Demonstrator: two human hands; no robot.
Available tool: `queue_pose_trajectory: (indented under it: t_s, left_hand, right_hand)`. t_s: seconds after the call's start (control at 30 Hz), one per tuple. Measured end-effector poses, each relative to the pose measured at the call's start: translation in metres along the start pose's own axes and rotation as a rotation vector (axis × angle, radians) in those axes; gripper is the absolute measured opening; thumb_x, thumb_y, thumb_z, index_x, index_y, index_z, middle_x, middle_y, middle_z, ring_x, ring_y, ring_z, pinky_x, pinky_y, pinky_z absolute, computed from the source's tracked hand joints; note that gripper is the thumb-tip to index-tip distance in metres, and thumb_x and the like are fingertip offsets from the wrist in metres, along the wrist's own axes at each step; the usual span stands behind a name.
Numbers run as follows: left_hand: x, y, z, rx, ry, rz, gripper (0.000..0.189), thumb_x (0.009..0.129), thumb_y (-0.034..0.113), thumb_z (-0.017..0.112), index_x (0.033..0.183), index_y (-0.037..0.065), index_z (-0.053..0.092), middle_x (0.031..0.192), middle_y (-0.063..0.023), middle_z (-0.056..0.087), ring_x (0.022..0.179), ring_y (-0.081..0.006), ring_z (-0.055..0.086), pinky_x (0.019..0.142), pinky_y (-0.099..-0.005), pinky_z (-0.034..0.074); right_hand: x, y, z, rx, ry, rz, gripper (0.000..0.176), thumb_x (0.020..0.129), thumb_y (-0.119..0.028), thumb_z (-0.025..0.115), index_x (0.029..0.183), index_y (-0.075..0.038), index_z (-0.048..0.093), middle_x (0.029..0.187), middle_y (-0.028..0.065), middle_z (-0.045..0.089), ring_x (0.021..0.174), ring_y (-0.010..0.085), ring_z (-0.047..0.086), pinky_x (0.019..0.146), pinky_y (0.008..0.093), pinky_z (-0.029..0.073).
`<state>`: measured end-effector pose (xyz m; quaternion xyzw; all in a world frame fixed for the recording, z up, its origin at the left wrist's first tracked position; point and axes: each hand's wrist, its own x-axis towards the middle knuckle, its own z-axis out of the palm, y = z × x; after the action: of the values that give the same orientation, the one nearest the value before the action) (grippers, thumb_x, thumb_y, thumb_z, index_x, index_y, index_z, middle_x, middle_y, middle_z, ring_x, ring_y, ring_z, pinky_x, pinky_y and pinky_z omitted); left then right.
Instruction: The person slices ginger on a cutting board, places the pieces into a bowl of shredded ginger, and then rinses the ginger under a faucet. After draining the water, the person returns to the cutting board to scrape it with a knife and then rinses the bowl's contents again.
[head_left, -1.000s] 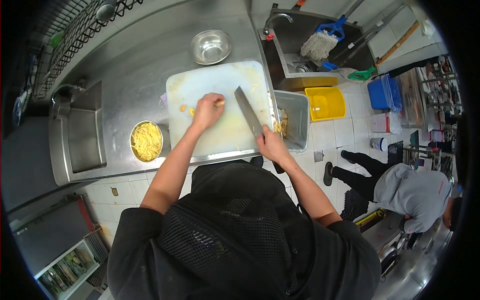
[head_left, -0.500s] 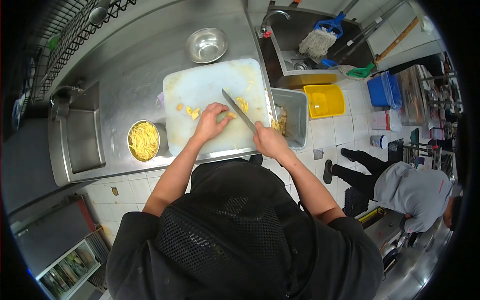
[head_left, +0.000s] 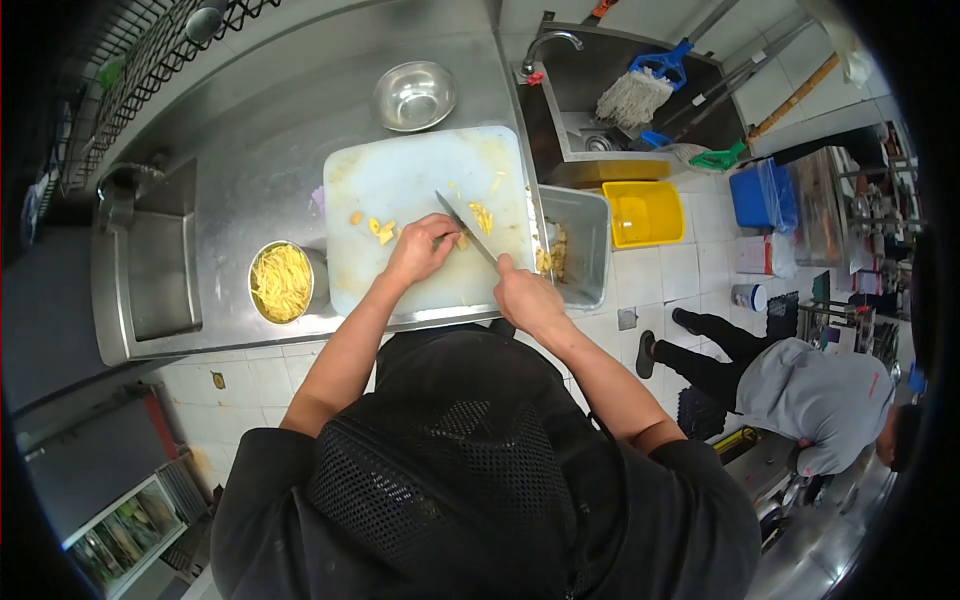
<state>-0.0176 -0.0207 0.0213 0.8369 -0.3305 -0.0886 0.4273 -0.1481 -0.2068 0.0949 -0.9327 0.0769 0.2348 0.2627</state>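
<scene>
My right hand (head_left: 528,298) is closed round the handle of a kitchen knife (head_left: 470,232), its blade slanting up and left over a white cutting board (head_left: 365,170). My left hand (head_left: 418,250), fingers bent, presses a yellow piece of what looks like ginger (head_left: 462,241) to the board, close beside the blade. Thin yellow strips (head_left: 481,216) lie on the board right of the knife. Left of my left hand are several small yellow chunks (head_left: 381,231). A round metal container (head_left: 282,283) full of yellow strips stands left of the board.
An empty metal bowl (head_left: 414,97) sits behind the board. A grey bin (head_left: 590,245) with scraps and a yellow tub (head_left: 643,215) are at the right. Sinks lie on both sides, the left sink (head_left: 165,270) nearer. A person in grey (head_left: 815,400) stands at far right.
The knife blade has come closer to my left hand's fingertips, and my right hand has shifted slightly left. The left fingers are drawn in tighter. The whole view has shifted a little.
</scene>
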Motion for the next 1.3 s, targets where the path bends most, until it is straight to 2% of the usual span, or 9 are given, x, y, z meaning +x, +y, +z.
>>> queue_pose_trajectory:
  t_s: [0.07, 0.23, 0.3, 0.63, 0.73, 0.87, 1.03, 1.1, 1.3]
  left_hand:
    - [0.0, 0.0, 0.001, 0.049, -0.007, 0.03, 0.011, 0.087, 0.008, 0.067, 0.095, 0.003, 0.072, 0.1, -0.0131, 0.071, 0.093, -0.0338, 0.067, 0.083, -0.0411, 0.055]
    - [-0.003, 0.001, 0.004, 0.079, 0.04, 0.086, 0.01, 0.087, 0.007, 0.067, 0.096, 0.002, 0.072, 0.1, -0.0132, 0.071, 0.091, -0.0333, 0.068, 0.08, -0.0402, 0.056]
    - [-0.004, 0.001, 0.005, 0.082, 0.052, 0.097, 0.01, 0.087, 0.006, 0.067, 0.096, 0.002, 0.072, 0.1, -0.0137, 0.071, 0.091, -0.0327, 0.069, 0.08, -0.0393, 0.056]
    - [-0.01, -0.002, 0.012, 0.067, 0.103, 0.095, 0.01, 0.087, 0.004, 0.067, 0.096, 0.002, 0.07, 0.099, -0.0131, 0.071, 0.089, -0.0334, 0.069, 0.077, -0.0398, 0.057]
    - [-0.007, -0.004, 0.012, 0.075, 0.115, 0.102, 0.009, 0.087, 0.002, 0.067, 0.096, 0.001, 0.069, 0.099, -0.0133, 0.071, 0.089, -0.0325, 0.069, 0.077, -0.0389, 0.057]
    - [-0.008, -0.007, 0.014, 0.034, 0.126, 0.096, 0.008, 0.088, 0.004, 0.066, 0.095, 0.002, 0.069, 0.098, -0.0128, 0.07, 0.089, -0.0343, 0.068, 0.076, -0.0412, 0.056]
    - [-0.011, -0.01, 0.016, 0.02, 0.126, 0.088, 0.01, 0.087, 0.002, 0.066, 0.096, 0.002, 0.068, 0.1, -0.0127, 0.07, 0.091, -0.0338, 0.068, 0.078, -0.0408, 0.056]
    - [-0.012, -0.012, 0.019, 0.004, 0.141, 0.101, 0.01, 0.087, 0.002, 0.066, 0.097, 0.003, 0.068, 0.1, -0.0128, 0.07, 0.092, -0.0335, 0.068, 0.079, -0.0406, 0.056]
    - [-0.014, -0.014, 0.022, 0.013, 0.166, 0.059, 0.01, 0.087, 0.001, 0.066, 0.096, 0.003, 0.069, 0.101, -0.0127, 0.07, 0.095, -0.0322, 0.067, 0.082, -0.04, 0.056]
  right_hand:
    - [-0.012, -0.006, -0.008, 0.005, 0.002, -0.002, 0.02, 0.09, -0.01, 0.05, 0.107, 0.0, 0.047, 0.086, 0.028, 0.069, 0.084, 0.0463, 0.068, 0.077, 0.058, 0.05]
    - [-0.004, -0.007, 0.008, 0.047, 0.031, 0.002, 0.018, 0.091, -0.011, 0.049, 0.103, 0.001, 0.045, 0.079, 0.029, 0.067, 0.079, 0.0491, 0.066, 0.072, 0.0589, 0.048]
    - [0.011, -0.01, 0.008, 0.009, 0.037, -0.019, 0.019, 0.09, -0.005, 0.045, 0.107, 0.001, 0.048, 0.085, 0.0288, 0.069, 0.082, 0.0473, 0.068, 0.074, 0.0579, 0.051]
    - [0.008, -0.012, 0.004, 0.018, 0.056, 0.019, 0.019, 0.09, -0.007, 0.048, 0.106, 0.002, 0.046, 0.082, 0.0302, 0.067, 0.082, 0.0495, 0.066, 0.074, 0.0583, 0.05]
    - [-0.005, -0.014, -0.008, 0.04, 0.0, 0.0, 0.02, 0.09, -0.007, 0.048, 0.107, 0.002, 0.047, 0.082, 0.0298, 0.067, 0.081, 0.0494, 0.067, 0.074, 0.0589, 0.05]
    - [0.012, -0.01, 0.002, -0.008, 0.007, 0.017, 0.019, 0.092, -0.009, 0.046, 0.109, 0.0, 0.048, 0.088, 0.0281, 0.069, 0.086, 0.0462, 0.068, 0.075, 0.0583, 0.051]
    - [-0.004, -0.015, -0.007, -0.008, -0.086, 0.053, 0.021, 0.092, -0.009, 0.046, 0.111, -0.001, 0.048, 0.089, 0.0275, 0.069, 0.087, 0.0454, 0.069, 0.075, 0.0572, 0.051]
    - [0.013, -0.014, 0.009, 0.003, 0.045, 0.0, 0.022, 0.091, -0.009, 0.047, 0.11, 0.002, 0.047, 0.081, 0.0295, 0.068, 0.08, 0.0488, 0.067, 0.074, 0.059, 0.051]
    - [-0.001, -0.014, 0.002, 0.004, 0.0, 0.025, 0.021, 0.091, -0.007, 0.047, 0.11, 0.001, 0.05, 0.082, 0.0261, 0.069, 0.082, 0.0458, 0.069, 0.074, 0.0572, 0.051]
